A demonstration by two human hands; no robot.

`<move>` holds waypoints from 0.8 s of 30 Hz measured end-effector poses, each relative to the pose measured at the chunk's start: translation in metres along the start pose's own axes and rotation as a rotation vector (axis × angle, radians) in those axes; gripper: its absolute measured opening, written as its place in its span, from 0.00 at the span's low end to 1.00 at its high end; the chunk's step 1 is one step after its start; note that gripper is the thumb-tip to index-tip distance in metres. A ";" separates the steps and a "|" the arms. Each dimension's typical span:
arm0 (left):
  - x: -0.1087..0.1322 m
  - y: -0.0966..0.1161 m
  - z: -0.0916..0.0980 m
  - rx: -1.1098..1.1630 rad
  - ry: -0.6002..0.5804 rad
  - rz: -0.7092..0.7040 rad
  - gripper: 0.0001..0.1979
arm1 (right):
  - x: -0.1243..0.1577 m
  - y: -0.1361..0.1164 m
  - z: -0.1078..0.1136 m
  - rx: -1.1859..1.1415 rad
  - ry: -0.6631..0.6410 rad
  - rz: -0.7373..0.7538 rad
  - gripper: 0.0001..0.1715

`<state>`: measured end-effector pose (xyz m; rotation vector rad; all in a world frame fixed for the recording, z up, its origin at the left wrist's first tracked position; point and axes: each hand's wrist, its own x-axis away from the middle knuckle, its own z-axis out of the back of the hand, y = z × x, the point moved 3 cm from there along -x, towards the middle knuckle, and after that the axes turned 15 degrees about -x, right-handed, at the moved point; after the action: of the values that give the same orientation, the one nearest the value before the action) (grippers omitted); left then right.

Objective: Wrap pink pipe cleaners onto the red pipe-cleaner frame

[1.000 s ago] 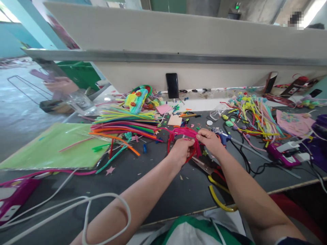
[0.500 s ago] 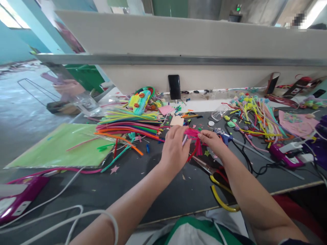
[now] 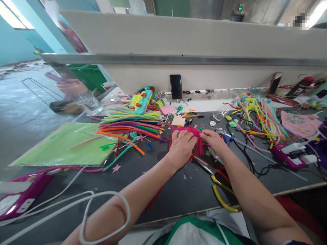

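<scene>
A bright pink fringed piece with red strands lies between my two hands over the dark table. My left hand is bent over its left part, fingers curled down on the pink material. At its right end my right hand pinches the pink material between thumb and fingers. Part of the piece is hidden under my left hand. Scissors lie just below it, with yellow curved handles near the table's front edge.
Colourful pipe cleaners are piled left of my hands, beside a green sheet. More stems lie at the right. A phone leans on the back panel. White cables loop over my left forearm; a purple power strip sits at right.
My left hand has turned and flattened over the pink piece and moved slightly right. More pink strands show above and left of it. My right hand keeps its pinch.
</scene>
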<state>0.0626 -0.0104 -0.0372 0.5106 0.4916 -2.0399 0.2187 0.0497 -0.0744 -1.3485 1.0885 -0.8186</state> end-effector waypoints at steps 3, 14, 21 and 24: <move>-0.002 0.001 -0.008 0.065 -0.014 -0.029 0.13 | 0.000 0.000 0.002 0.089 0.038 0.051 0.21; -0.009 -0.002 -0.015 0.483 -0.103 0.145 0.10 | 0.001 0.002 0.000 -0.105 0.055 -0.036 0.19; -0.004 -0.038 0.056 0.410 0.480 0.321 0.09 | 0.000 -0.003 0.005 -0.209 0.135 -0.029 0.19; 0.000 -0.071 0.075 0.398 0.849 0.521 0.10 | -0.002 -0.008 0.013 -0.226 0.270 0.024 0.19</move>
<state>-0.0113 -0.0167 0.0347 1.5911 0.3724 -1.3422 0.2308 0.0551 -0.0673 -1.4360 1.4412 -0.8982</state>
